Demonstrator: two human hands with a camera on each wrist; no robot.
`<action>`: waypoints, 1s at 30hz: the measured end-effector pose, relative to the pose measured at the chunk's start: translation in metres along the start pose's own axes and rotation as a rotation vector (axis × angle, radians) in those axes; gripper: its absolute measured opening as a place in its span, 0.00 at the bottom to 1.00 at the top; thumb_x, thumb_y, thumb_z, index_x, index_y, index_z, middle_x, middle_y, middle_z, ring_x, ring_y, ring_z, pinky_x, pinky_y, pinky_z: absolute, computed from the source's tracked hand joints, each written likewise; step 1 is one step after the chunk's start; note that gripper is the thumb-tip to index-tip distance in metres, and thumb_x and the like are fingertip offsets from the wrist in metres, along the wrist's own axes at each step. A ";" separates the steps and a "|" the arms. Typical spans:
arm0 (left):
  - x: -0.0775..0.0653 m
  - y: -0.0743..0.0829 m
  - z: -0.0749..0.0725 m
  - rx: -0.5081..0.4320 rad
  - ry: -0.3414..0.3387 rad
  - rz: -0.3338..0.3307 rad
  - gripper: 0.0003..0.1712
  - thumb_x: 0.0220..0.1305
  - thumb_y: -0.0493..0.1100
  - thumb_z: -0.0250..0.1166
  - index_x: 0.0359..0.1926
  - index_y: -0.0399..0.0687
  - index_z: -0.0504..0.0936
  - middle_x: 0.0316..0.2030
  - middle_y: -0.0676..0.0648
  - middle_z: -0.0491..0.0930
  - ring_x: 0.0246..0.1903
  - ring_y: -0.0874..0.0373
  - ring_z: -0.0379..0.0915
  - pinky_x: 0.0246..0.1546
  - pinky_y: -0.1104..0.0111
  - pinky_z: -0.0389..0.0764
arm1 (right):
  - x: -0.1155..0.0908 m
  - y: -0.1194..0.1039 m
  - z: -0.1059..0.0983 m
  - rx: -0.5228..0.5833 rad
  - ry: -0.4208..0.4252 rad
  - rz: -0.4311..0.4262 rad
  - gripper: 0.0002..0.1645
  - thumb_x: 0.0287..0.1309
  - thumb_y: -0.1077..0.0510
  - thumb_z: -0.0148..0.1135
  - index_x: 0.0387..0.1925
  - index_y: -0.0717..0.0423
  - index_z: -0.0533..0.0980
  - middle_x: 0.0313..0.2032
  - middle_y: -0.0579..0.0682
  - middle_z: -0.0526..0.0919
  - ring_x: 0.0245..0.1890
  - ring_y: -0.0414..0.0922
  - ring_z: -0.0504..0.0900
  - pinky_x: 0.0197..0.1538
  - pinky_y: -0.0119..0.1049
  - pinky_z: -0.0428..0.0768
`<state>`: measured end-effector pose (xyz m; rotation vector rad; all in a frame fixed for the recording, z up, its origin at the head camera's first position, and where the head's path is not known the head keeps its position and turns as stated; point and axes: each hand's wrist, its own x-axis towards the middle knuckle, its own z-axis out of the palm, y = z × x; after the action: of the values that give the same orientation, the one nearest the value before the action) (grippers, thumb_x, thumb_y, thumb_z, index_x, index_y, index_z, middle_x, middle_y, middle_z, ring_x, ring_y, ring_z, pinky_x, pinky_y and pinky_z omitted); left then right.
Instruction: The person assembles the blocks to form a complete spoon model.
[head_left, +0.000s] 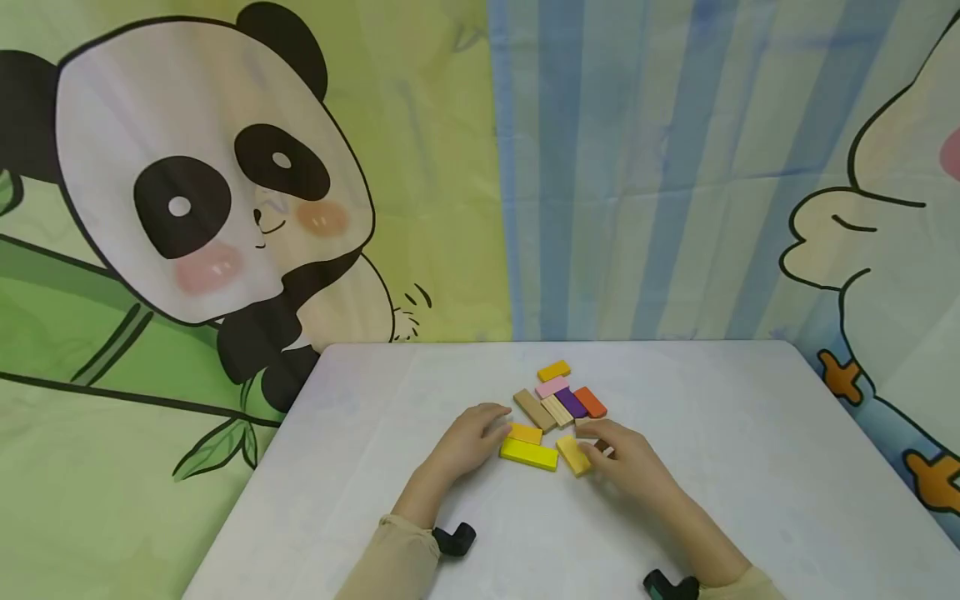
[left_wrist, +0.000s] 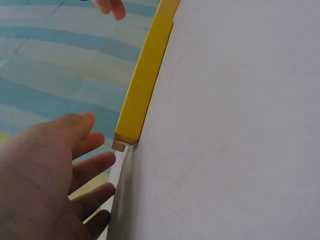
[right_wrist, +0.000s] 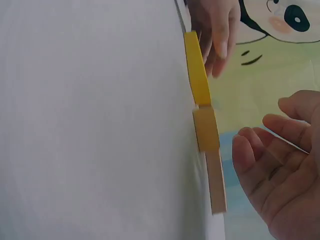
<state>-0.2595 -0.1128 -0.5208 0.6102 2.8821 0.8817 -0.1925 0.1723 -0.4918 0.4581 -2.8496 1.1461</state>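
Note:
My left hand (head_left: 471,440) rests at the left of a loose group of wooden blocks, its fingers relaxed and holding nothing. Nearest to it are an orange block (head_left: 525,433) and a longer bright yellow block (head_left: 529,455) in front of that. On the other side my right hand (head_left: 626,457) hovers with loosely bent fingers beside a golden yellow block (head_left: 573,457). Its fingers partly hide a tan block (head_left: 585,428) and a dark brown block (head_left: 603,448). In the right wrist view that hand (right_wrist: 285,170) shows a gap between fingers and blocks.
Behind the hands lie a brown block (head_left: 535,410), a striped pale block (head_left: 557,411), a purple block (head_left: 572,403), a red-orange block (head_left: 591,402), a pink block (head_left: 552,386) and another orange block (head_left: 554,371). The white table (head_left: 390,392) ends at a printed curtain (head_left: 600,208).

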 end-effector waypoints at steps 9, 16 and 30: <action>0.005 -0.012 0.018 0.118 0.070 0.085 0.22 0.72 0.60 0.55 0.62 0.62 0.78 0.60 0.54 0.78 0.65 0.53 0.68 0.68 0.53 0.67 | -0.009 -0.008 0.037 0.271 -0.055 0.042 0.07 0.68 0.52 0.60 0.43 0.45 0.81 0.36 0.41 0.86 0.35 0.37 0.81 0.44 0.30 0.81; 0.006 -0.008 0.025 0.253 0.110 0.082 0.24 0.72 0.64 0.52 0.62 0.65 0.77 0.59 0.53 0.76 0.65 0.52 0.67 0.67 0.50 0.66 | -0.004 0.009 0.048 0.087 0.107 0.050 0.11 0.65 0.58 0.63 0.47 0.41 0.81 0.44 0.35 0.83 0.45 0.36 0.80 0.52 0.38 0.82; 0.019 0.005 0.026 0.161 0.054 0.014 0.20 0.70 0.64 0.56 0.55 0.66 0.81 0.59 0.54 0.76 0.66 0.51 0.64 0.69 0.48 0.63 | -0.004 0.011 0.054 -0.105 0.018 -0.046 0.25 0.57 0.51 0.71 0.58 0.44 0.78 0.56 0.43 0.80 0.60 0.44 0.76 0.65 0.47 0.75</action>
<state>-0.2703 -0.0884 -0.5384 0.6293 3.0219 0.6829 -0.1878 0.1439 -0.5393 0.5022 -2.8500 0.9821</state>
